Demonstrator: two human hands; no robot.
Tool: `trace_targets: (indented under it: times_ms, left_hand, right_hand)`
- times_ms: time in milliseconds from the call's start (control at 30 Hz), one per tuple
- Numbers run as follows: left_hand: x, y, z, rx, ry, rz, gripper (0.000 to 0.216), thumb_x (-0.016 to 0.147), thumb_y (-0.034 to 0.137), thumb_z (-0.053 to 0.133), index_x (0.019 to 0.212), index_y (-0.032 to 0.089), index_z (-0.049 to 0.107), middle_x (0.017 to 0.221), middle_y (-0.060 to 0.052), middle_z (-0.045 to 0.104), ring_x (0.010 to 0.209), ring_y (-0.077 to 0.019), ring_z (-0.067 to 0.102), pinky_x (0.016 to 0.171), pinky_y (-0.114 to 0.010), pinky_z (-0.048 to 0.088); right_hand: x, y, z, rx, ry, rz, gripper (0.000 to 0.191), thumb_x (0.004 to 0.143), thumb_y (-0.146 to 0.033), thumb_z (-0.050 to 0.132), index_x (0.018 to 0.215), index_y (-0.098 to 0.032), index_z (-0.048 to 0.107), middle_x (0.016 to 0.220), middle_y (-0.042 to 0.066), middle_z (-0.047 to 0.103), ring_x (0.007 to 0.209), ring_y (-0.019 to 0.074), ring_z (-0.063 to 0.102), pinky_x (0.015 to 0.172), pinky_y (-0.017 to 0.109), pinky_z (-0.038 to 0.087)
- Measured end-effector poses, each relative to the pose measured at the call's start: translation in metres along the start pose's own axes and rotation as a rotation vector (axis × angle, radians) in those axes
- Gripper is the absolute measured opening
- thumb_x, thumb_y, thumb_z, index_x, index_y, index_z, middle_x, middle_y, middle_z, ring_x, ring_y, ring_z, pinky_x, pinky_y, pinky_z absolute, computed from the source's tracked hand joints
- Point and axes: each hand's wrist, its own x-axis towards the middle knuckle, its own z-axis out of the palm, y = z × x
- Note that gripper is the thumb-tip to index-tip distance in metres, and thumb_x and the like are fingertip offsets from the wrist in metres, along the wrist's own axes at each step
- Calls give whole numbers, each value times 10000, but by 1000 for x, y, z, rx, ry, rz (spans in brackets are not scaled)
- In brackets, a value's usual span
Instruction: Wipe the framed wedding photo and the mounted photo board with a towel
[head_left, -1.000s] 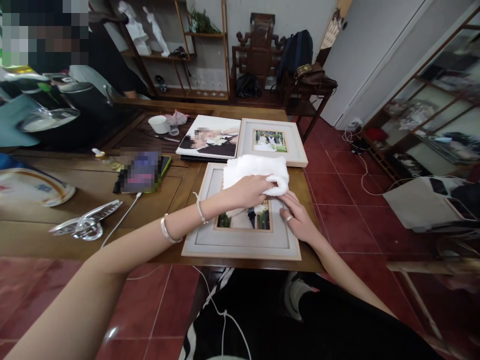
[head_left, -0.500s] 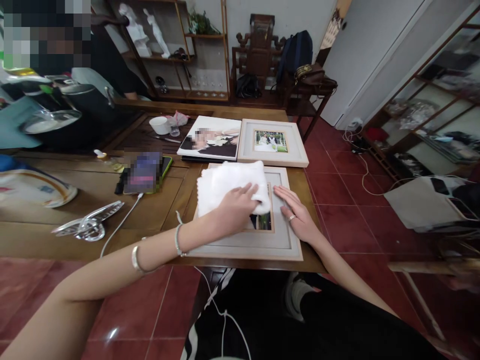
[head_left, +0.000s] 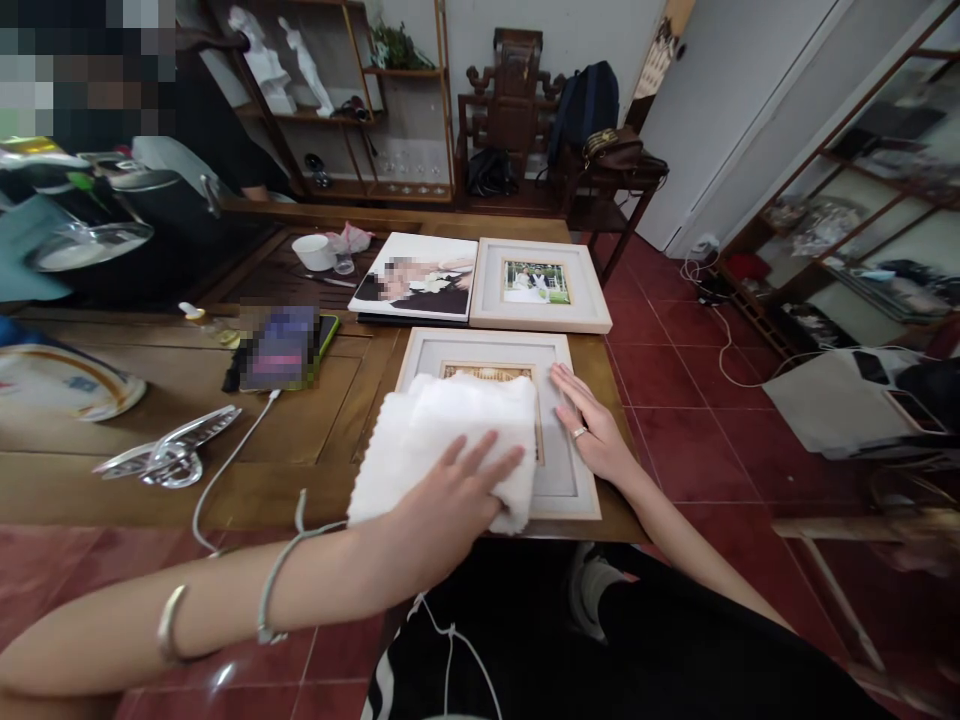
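Observation:
My left hand (head_left: 457, 500) presses down on a folded white cloth (head_left: 442, 410) with scalloped edges, fingers spread over its top and thumb at its near edge. Under the cloth lies a picture frame (head_left: 416, 345) with a pale wood border and a grey mat; the cloth hides most of its picture, though a gold-toned upper strip shows. My right hand (head_left: 592, 425), with a ring on one finger, lies along the frame's right side, fingers stretched out and thumb apart, gripping nothing.
Beyond are a second framed photo (head_left: 487, 300) and a photo panel (head_left: 375, 300). Left on the table (head_left: 330, 380) are a phone (head_left: 281, 345) on a white cable, a silver metal ornament (head_left: 169, 455), a dropper bottle (head_left: 202, 320) and a white cup (head_left: 313, 252). Another person's dark sleeve (head_left: 225, 130) is behind.
My left hand has drawn the cloth toward me and slightly left across the frame, uncovering its far part. My right hand has stayed on the frame's right side.

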Motion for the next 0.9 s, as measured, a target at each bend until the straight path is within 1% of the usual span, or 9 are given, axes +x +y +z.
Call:
trace_targets:
  times_ms: [133, 267, 333, 433, 533, 600, 633, 767, 900]
  left_hand:
    - [-30, -26, 4, -54, -1, -131, 277, 699, 83, 661, 918, 234, 737, 1536, -28, 343, 1387, -321, 358, 1087, -476, 381]
    - [-40, -52, 14, -35, 71, -231, 302, 676, 36, 599, 888, 202, 735, 1553, -56, 300, 1413, -302, 312, 1139, -484, 315]
    - [-31, -64, 18, 2, 108, -254, 309, 682, 30, 569, 904, 168, 733, 1561, -91, 275, 1431, -310, 262, 1157, -494, 277]
    - [-2, -82, 19, 48, 163, -304, 355, 712, 4, 513, 977, 118, 721, 1564, -141, 246, 1444, -317, 216, 1163, -494, 259]
    - [28, -101, 16, 87, 203, -386, 355, 738, 5, 496, 998, 104, 717, 1568, -150, 230, 1442, -388, 159, 1145, -621, 189]
    - [36, -110, 15, 105, 206, -416, 338, 741, 17, 511, 987, 111, 723, 1567, -139, 245, 1432, -437, 140, 1110, -701, 153]
    - [35, -112, 16, 109, 197, -411, 334, 735, 17, 518, 978, 113, 726, 1563, -136, 258, 1428, -445, 148, 1105, -706, 160]
    - [10, -100, 16, 115, 143, -355, 314, 708, -3, 524, 886, 127, 747, 1536, -114, 330, 1418, -404, 241, 1136, -609, 247]
    - [-39, -61, 11, -10, 96, -320, 309, 641, -11, 538, 778, 176, 744, 1512, -52, 377, 1408, -360, 296, 1144, -587, 266]
  right_hand:
    - [-1, 1, -1, 5, -6, -18, 491, 950, -289, 463, 1438, -318, 412, 1524, 4, 392, 1447, 212, 280, 1206, 471, 209]
    - [-2, 1, -2, 15, -33, -6, 523, 935, -239, 455, 1445, -340, 394, 1540, -14, 361, 1455, 218, 256, 1207, 486, 197]
    - [-2, 1, -2, 14, -45, -2, 533, 933, -218, 440, 1447, -348, 386, 1546, -22, 349, 1459, 213, 247, 1209, 490, 189]
    - [-2, 2, -2, 4, -58, -3, 541, 933, -202, 426, 1450, -354, 377, 1549, -31, 340, 1461, 207, 240, 1211, 494, 182]
    - [-2, 2, -3, -4, -63, -5, 542, 935, -199, 422, 1452, -356, 373, 1548, -33, 344, 1462, 205, 238, 1212, 495, 181]
    - [-2, 2, -3, -2, -63, -3, 538, 936, -203, 422, 1450, -354, 378, 1545, -30, 350, 1460, 206, 244, 1212, 490, 186]
    - [-2, 2, -3, 0, -63, 0, 534, 935, -206, 425, 1448, -351, 384, 1544, -28, 353, 1459, 208, 247, 1211, 489, 189]
    - [-2, 2, -3, 10, -50, 9, 526, 928, -209, 435, 1438, -336, 408, 1538, -16, 365, 1455, 216, 258, 1209, 493, 191]
    - [-2, -2, -2, 17, -37, 12, 529, 916, -198, 446, 1431, -320, 422, 1535, 0, 371, 1453, 211, 263, 1205, 490, 200]
